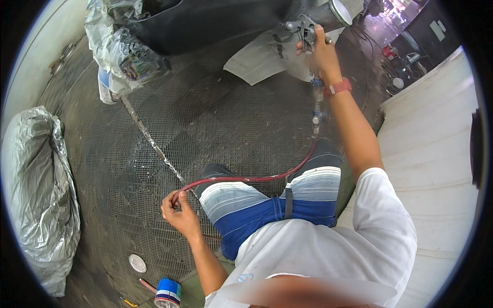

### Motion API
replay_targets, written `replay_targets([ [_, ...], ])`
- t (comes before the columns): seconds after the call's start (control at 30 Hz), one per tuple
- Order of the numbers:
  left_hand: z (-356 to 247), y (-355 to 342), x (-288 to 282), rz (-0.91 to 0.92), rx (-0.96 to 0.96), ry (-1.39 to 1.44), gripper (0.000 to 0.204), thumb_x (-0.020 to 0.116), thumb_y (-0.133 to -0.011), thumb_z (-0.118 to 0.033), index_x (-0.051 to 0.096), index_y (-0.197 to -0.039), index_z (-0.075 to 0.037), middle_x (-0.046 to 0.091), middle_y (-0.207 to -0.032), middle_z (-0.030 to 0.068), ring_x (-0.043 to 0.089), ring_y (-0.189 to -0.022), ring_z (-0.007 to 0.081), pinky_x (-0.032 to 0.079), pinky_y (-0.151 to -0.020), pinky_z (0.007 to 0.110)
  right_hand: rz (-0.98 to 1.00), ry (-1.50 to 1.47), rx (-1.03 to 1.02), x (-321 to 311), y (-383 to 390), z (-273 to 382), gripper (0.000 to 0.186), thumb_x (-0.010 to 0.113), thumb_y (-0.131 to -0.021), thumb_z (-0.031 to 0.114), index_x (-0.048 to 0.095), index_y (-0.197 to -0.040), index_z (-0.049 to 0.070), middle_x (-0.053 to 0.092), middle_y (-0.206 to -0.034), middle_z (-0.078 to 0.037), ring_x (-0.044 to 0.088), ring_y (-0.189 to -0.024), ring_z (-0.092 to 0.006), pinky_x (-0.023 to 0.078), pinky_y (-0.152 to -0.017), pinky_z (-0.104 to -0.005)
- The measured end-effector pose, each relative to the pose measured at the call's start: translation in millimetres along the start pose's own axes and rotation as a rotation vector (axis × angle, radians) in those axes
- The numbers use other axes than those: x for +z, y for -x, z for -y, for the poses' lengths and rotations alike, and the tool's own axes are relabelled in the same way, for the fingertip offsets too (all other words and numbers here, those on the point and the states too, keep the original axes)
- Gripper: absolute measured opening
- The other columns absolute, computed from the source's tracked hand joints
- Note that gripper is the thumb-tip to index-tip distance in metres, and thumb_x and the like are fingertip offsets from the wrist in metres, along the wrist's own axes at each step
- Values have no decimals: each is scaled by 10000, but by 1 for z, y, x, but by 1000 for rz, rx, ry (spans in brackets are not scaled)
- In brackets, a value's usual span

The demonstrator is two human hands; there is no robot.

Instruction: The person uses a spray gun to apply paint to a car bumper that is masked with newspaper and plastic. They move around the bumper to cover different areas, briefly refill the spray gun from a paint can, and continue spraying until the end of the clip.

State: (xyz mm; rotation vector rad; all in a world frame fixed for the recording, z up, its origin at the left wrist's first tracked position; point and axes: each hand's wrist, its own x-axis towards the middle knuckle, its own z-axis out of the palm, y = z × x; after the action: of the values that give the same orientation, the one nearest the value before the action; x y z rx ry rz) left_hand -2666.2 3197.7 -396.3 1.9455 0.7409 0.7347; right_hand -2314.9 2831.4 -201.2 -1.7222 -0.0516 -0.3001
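Observation:
My right hand point(321, 59), with fingers closed, grips a metal spray gun point(304, 30) at the upper right; a pale cup point(336, 14) is on the gun and fittings hang below its handle. From these a red hose point(246, 179) loops down across my knees to my left hand point(179, 209), which is closed round it. A large dark grey panel point(215, 23) lies beyond the gun at the top, beside crumpled plastic wrapping point(118, 46). A faint haze is around the gun.
Wrapped bundle point(38, 190) at left; blue can point(168, 290) and round lid point(137, 263) at lower left; grated floor point(118, 169) with a paint-marked rod or strip point(154, 143); paper sheet point(249, 64) under the panel; white wall point(421, 154) at right; cables and tools point(395, 61) upper right.

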Motion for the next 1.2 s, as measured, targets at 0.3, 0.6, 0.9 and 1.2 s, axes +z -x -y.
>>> replay_targets([
  [0.3, -13, 4, 8, 30, 2, 6, 241, 800, -991, -259, 750, -1035, -28, 632, -932, 29, 498, -857, 173, 444, -822, 346, -225, 42, 6, -66, -105, -26, 653, 434, -1125, 610, 714, -1141, 20, 775, -875, -118, 766, -739, -211, 494, -519, -324],
  [0.6, 9, -12, -13, -77, -31, 49, 269, 753, -1055, -251, 710, -1040, 15, 610, -930, 12, 533, -841, 126, 471, -783, 288, -233, 5, -73, -40, -108, -10, 634, 447, -1132, 589, 669, -1152, -4, 765, -867, -128, 759, -711, -223, 495, -475, -337],
  [0.9, 41, -24, -34, -95, -58, 84, 304, 766, -1040, -296, 720, -1063, 4, 622, -981, 46, 562, -884, 175, 482, -834, 341, 71, -75, -80, 43, 37, 37, 623, 462, -1133, 582, 693, -1192, 6, 750, -831, -107, 743, -697, -183, 477, -444, -289],
  [1.2, 48, -17, -55, -152, -79, 95, 303, 778, -1033, -298, 719, -1051, -2, 620, -977, 38, 554, -883, 174, 485, -843, 350, 443, -88, -113, 125, 115, 77, 576, 475, -1157, 506, 676, -1330, -4, 740, -862, -89, 720, -692, -125, 485, -440, -245],
])
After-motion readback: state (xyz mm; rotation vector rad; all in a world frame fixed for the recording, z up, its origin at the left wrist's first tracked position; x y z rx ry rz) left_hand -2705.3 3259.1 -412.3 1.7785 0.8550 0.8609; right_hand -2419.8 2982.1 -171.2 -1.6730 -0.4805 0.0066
